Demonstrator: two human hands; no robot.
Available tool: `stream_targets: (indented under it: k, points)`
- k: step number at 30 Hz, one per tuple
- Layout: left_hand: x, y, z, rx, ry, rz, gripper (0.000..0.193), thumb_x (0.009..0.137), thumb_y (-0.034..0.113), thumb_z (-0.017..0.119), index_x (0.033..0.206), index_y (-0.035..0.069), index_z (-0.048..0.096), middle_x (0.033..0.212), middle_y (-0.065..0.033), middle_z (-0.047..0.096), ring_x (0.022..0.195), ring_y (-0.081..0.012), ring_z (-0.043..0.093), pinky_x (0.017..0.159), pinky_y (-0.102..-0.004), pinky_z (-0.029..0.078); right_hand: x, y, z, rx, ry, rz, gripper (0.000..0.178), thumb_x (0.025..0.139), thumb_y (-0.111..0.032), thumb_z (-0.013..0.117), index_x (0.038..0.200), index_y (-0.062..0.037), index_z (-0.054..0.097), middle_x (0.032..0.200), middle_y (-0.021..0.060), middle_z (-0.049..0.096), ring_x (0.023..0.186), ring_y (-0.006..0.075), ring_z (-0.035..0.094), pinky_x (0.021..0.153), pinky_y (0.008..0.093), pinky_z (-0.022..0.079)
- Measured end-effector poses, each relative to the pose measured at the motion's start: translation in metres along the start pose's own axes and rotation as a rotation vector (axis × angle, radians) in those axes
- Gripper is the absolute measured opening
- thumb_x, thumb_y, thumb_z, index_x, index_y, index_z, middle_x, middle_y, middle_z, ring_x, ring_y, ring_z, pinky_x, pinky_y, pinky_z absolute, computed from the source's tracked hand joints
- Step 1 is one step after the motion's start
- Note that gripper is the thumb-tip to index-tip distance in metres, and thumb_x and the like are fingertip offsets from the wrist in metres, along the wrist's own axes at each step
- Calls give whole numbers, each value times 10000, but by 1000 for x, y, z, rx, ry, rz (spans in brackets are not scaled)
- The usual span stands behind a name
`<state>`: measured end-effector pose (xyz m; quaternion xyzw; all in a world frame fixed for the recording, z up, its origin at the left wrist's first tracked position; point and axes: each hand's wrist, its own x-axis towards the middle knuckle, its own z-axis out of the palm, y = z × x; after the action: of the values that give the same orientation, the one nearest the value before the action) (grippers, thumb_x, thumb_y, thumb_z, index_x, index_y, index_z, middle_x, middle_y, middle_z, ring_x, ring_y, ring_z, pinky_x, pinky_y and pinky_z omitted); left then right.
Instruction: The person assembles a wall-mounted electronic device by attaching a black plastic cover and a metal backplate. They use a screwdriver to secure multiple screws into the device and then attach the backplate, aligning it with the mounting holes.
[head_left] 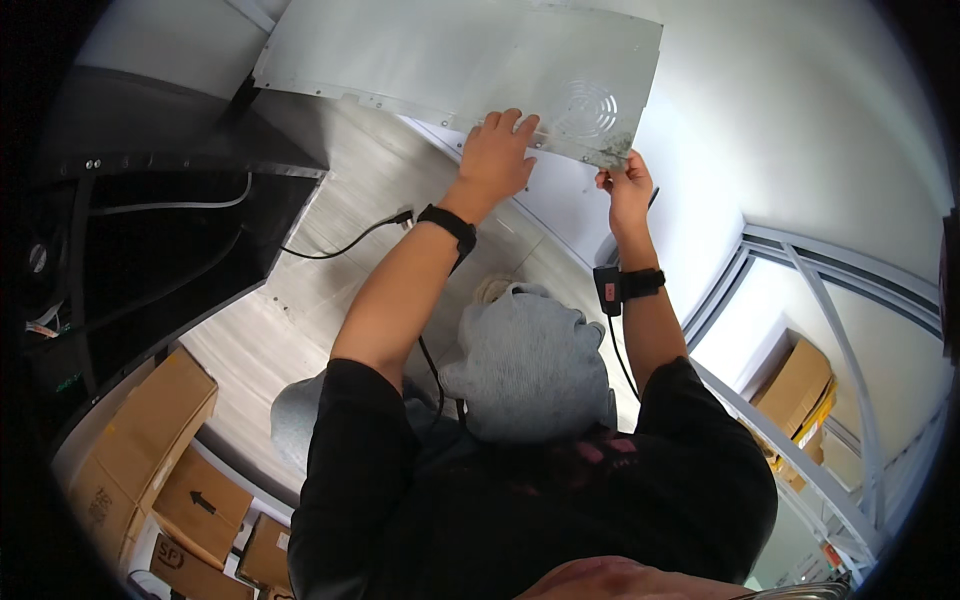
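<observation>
A wide sheet-metal panel point(450, 60) stands out beyond both hands, its near edge running under the left hand point(495, 152) and its near right corner meeting the right hand point(628, 190). The right hand is closed, pinching that corner between thumb and bent fingers. The left hand lies over the near edge, left of the corner, with 4 fingers spread onto the panel's face and the thumb to the right; I cannot tell whether it grips the edge or only rests there. The panel is thin, flat and dull silver-grey, with small holes or fasteners dotted along the near edge. Curved slots form a round vent point(585, 108) close to the corner, and a dark, mottled stain point(620, 145) roughens the metal between the vent and the right hand. Black straps circle both wrists, the right carrying a small boxy module point(608, 290) with a thin cord. At the left, an open black cabinet point(190, 165) with straight, hard rims stands on the pale, streaked floor point(240, 330); a slim black cable point(345, 248) curves out past its right edge to a plug point(402, 217). Brown cardboard boxes point(145, 420) sit at the lower left, and grey metal framing point(835, 270) stands at the right.
</observation>
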<state>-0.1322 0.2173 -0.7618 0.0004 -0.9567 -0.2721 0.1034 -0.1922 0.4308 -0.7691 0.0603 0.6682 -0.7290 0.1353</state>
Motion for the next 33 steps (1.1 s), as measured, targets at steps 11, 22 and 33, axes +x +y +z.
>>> stream_targets:
  k: [11, 22, 33]
  points:
    - [18, 3, 21, 59, -120, 31, 296, 774, 100, 610, 1070, 98, 612, 1059, -70, 626, 829, -284, 647, 690, -384, 535, -5, 23, -1, 118, -127, 197, 101, 901, -36, 532, 823, -2, 587, 704, 78, 602, 611, 159, 578, 575, 271, 482]
    - [22, 0, 0, -123, 8, 69, 156, 771, 121, 597, 915, 99, 653, 930, -68, 648, 785, -291, 644, 666, -403, 529, -16, 12, 28, 404, -153, 292, 121, 945, -99, 527, 991, -5, 588, 860, 96, 642, 750, 193, 626, 678, 289, 521]
    - [23, 0, -9, -152, -78, -53, 147, 768, 131, 637, 907, 99, 673, 953, -72, 660, 821, -292, 639, 713, -383, 519, -12, -13, 84, 133, -55, -22, 302, 903, -148, 626, 1148, 3, 539, 1058, 81, 593, 958, 167, 569, 801, 302, 489]
